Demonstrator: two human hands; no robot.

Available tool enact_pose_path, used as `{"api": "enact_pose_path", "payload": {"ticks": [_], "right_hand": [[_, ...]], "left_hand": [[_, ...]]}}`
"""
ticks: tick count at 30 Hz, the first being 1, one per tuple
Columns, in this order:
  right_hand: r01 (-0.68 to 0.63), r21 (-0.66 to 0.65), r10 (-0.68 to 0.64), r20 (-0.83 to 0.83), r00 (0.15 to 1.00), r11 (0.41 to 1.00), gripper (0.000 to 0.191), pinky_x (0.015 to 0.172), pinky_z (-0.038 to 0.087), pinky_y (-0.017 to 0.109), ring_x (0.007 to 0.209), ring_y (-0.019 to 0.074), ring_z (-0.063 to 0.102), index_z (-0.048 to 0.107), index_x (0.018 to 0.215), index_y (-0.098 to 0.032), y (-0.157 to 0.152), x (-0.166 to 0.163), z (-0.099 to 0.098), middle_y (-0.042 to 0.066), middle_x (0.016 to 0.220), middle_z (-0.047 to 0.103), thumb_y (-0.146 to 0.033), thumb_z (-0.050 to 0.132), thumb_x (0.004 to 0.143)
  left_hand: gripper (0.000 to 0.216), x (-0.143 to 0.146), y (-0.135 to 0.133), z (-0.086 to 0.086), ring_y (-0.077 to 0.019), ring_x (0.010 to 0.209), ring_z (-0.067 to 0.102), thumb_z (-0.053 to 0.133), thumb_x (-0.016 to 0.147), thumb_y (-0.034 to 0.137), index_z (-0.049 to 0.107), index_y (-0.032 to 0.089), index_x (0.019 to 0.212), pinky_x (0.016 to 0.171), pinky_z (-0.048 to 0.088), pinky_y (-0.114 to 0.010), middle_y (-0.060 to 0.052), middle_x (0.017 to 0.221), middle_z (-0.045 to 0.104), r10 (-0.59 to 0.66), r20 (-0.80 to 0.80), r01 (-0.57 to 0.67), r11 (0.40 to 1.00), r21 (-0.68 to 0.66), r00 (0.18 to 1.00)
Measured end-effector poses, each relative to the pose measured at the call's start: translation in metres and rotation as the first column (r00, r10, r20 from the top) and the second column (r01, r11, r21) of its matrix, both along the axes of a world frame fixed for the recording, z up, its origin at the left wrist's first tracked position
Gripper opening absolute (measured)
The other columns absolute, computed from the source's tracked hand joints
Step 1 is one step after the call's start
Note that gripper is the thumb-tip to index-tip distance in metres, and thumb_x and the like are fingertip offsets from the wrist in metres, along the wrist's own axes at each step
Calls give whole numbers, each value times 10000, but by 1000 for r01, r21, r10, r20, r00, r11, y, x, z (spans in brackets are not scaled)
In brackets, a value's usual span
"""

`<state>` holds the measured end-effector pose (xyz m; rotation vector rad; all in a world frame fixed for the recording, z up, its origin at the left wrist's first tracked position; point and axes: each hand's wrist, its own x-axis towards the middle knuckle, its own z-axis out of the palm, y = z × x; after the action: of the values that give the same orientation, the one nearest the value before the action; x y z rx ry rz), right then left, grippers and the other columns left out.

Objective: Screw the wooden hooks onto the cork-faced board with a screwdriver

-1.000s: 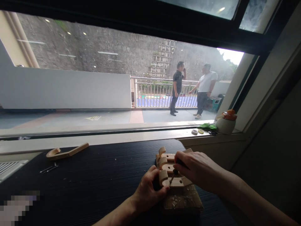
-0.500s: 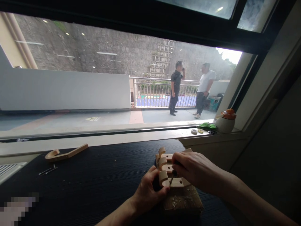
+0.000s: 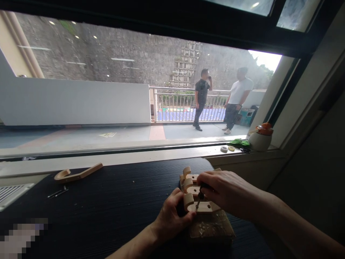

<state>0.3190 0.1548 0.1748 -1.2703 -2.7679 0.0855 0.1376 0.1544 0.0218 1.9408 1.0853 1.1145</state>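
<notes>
My right hand (image 3: 225, 189) is wrapped round a dark-handled screwdriver (image 3: 201, 195), whose tip points down at a hole in the nearest wooden hook (image 3: 202, 207). That hook lies on a wooden block (image 3: 212, 227) with shiny, clear-looking tape or film over its front. Thumb and fingers of my left hand (image 3: 173, 213) grip the curled end of the same hook. Two more wooden hooks, a middle one (image 3: 188, 184) and a far one (image 3: 186, 171), lie in a row behind it. My right hand hides their far ends. Whether a screw sits under the tip is too small to tell.
A loose wooden hook (image 3: 81, 175) and several screws (image 3: 58, 193) lie on the black table (image 3: 115, 212) at left. Tape rolls (image 3: 224, 148), a green cloth (image 3: 238, 142) and a white pot (image 3: 260, 141) with an orange top stand on the windowsill. Two people are outside.
The view has shifted slightly. Both hands keep their places on the hook and screwdriver; my right hand's pose on the handle differs only a little.
</notes>
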Motion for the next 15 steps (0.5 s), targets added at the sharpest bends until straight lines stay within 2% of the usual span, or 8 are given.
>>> {"api": "enact_pose_path", "payload": {"ticks": [5, 9, 15], "right_hand": [[58, 2, -58, -19, 998, 998, 182, 590, 309, 250, 704, 148, 590, 544, 836, -210, 3, 3, -7, 4, 746, 634, -313, 407, 896], [95, 34, -96, 36, 995, 995, 213, 569, 297, 259, 684, 166, 600, 525, 804, -203, 2, 1, -6, 16, 715, 639, -341, 395, 902], [10, 33, -11, 41, 999, 999, 119, 570, 289, 256, 728, 170, 610, 538, 890, -240, 0, -1, 0, -3, 778, 651, -321, 455, 864]], "left_hand": [[125, 0, 0, 0, -136, 808, 497, 623, 722, 225, 553, 162, 803, 712, 441, -228, -17, 895, 502, -13, 4, 13, 1000, -12, 1000], [123, 0, 0, -1, -143, 814, 501, 620, 725, 235, 559, 163, 804, 726, 444, -240, -18, 884, 503, -2, -12, 2, 1000, -1, 1000], [157, 0, -1, 0, -178, 906, 507, 621, 725, 262, 579, 170, 846, 823, 444, -271, -32, 912, 532, 16, -44, -16, 1000, 0, 999]]}}
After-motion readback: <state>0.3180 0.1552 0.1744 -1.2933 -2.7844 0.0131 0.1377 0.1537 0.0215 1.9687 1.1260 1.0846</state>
